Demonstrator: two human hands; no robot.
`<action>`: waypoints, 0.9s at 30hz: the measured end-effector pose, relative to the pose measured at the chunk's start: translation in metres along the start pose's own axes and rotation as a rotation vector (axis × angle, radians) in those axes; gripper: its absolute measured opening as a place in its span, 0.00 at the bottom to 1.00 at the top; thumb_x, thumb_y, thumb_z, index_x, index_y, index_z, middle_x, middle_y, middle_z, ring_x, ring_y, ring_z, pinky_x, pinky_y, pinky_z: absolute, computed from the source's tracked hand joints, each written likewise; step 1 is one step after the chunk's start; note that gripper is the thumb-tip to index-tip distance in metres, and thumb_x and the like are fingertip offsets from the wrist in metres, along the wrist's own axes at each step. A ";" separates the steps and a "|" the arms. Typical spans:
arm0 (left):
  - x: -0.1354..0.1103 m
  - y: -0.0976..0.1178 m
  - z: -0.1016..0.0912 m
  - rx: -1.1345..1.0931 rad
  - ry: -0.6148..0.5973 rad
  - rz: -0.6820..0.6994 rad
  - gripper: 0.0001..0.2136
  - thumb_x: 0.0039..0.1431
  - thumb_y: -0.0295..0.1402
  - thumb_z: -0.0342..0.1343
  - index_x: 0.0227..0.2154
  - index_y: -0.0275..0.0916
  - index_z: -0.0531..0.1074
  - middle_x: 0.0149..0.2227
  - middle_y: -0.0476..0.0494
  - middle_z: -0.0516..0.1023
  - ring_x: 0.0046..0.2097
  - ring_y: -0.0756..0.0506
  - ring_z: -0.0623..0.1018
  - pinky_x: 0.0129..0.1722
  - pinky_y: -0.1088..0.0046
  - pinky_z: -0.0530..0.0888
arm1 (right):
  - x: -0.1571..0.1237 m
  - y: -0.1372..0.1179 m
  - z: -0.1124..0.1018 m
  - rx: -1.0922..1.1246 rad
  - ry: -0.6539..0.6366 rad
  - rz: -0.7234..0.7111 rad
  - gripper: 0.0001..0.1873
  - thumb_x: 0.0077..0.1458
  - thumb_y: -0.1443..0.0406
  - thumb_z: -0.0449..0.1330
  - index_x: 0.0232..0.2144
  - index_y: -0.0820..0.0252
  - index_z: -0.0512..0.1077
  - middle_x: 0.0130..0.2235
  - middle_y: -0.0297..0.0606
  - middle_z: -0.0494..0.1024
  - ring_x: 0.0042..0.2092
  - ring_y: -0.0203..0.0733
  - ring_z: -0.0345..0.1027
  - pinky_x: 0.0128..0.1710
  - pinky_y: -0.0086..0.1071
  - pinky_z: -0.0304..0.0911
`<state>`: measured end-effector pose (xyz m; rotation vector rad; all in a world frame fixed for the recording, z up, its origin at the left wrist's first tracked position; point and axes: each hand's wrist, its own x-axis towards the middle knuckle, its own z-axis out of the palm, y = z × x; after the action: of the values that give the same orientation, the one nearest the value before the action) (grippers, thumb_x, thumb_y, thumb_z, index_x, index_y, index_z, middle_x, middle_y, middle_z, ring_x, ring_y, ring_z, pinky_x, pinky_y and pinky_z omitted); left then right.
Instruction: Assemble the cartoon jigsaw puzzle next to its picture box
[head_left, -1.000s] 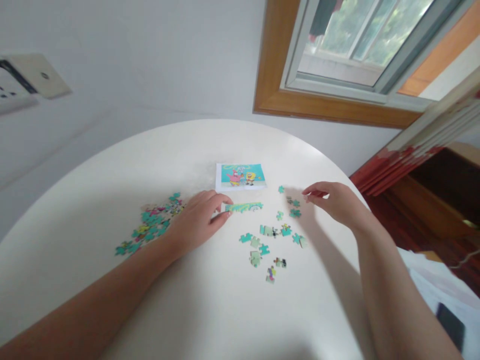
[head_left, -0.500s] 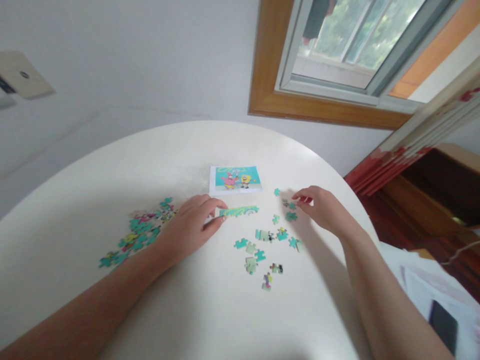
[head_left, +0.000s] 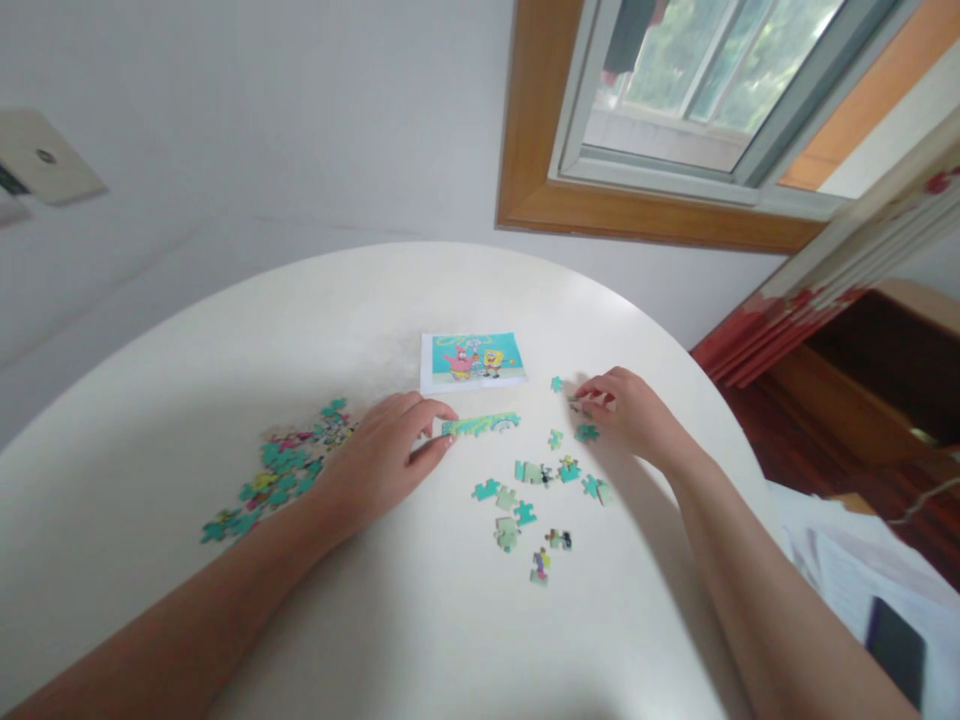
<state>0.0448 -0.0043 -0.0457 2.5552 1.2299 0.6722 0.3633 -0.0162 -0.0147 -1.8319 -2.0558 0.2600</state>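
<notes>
My left hand (head_left: 390, 445) rests on the table, thumb and index finger pinching the left end of a joined strip of jigsaw pieces (head_left: 484, 425). Right of the strip, the fingertips of my right hand (head_left: 619, 410) close on a small jigsaw piece (head_left: 575, 404), which they partly cover. A teal piece (head_left: 586, 433) lies just below that hand, another teal piece (head_left: 556, 384) beyond its fingertips. Behind the strip is a reference picture card (head_left: 480, 358) with cartoon figures. Beside my left hand spreads a pile of loose jigsaw pieces (head_left: 281, 465), partly hidden by my forearm.
Several scattered jigsaw pieces (head_left: 506, 533) lie in front of the strip on the round white table (head_left: 420, 620). A wall and a wood-framed window (head_left: 660, 215) stand behind it. Papers and a dark phone (head_left: 896, 650) are at the lower right.
My right hand has moved slightly left and down, its fingertips now onto the small jigsaw piece. The left hand stays at the strip's end. The view has shifted a little.
</notes>
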 end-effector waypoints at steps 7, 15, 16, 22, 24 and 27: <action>0.000 0.000 0.001 0.003 0.013 0.003 0.10 0.61 0.37 0.51 0.42 0.41 0.69 0.33 0.46 0.70 0.38 0.44 0.70 0.41 0.66 0.67 | -0.010 -0.021 -0.015 0.155 -0.176 -0.104 0.11 0.51 0.71 0.56 0.33 0.56 0.77 0.36 0.37 0.75 0.33 0.36 0.68 0.36 0.29 0.62; -0.001 -0.001 0.001 0.011 0.006 -0.003 0.10 0.60 0.37 0.51 0.42 0.41 0.69 0.33 0.46 0.70 0.38 0.44 0.70 0.42 0.65 0.67 | -0.014 -0.033 -0.009 0.067 -0.257 -0.122 0.06 0.48 0.66 0.62 0.31 0.56 0.78 0.35 0.38 0.74 0.35 0.39 0.68 0.37 0.31 0.62; -0.001 -0.002 0.001 0.011 0.002 -0.005 0.10 0.60 0.37 0.51 0.42 0.41 0.69 0.34 0.46 0.70 0.38 0.44 0.70 0.42 0.65 0.67 | -0.014 -0.034 -0.009 0.075 -0.264 -0.126 0.06 0.48 0.67 0.62 0.31 0.56 0.78 0.35 0.38 0.75 0.36 0.39 0.68 0.38 0.31 0.63; -0.002 -0.004 0.002 0.012 -0.008 -0.013 0.09 0.60 0.37 0.51 0.42 0.42 0.69 0.34 0.46 0.70 0.39 0.43 0.71 0.42 0.65 0.67 | -0.012 -0.035 -0.005 0.075 -0.226 -0.103 0.06 0.50 0.67 0.60 0.32 0.58 0.77 0.36 0.39 0.75 0.35 0.39 0.68 0.37 0.31 0.63; -0.002 -0.003 0.002 0.007 -0.002 -0.007 0.09 0.60 0.36 0.51 0.42 0.41 0.69 0.34 0.46 0.70 0.39 0.43 0.71 0.42 0.65 0.66 | -0.011 -0.035 -0.004 0.077 -0.211 -0.101 0.06 0.50 0.67 0.60 0.31 0.59 0.76 0.35 0.40 0.74 0.35 0.39 0.68 0.38 0.31 0.63; -0.002 -0.001 0.001 -0.007 0.012 -0.005 0.09 0.61 0.36 0.51 0.42 0.40 0.69 0.34 0.46 0.69 0.38 0.43 0.70 0.42 0.65 0.67 | -0.009 -0.036 -0.002 0.090 -0.197 -0.110 0.06 0.50 0.67 0.60 0.31 0.60 0.76 0.35 0.40 0.73 0.35 0.39 0.67 0.38 0.32 0.62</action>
<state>0.0431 -0.0052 -0.0479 2.5454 1.2342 0.6901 0.3324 -0.0303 -0.0004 -1.6923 -2.2279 0.5125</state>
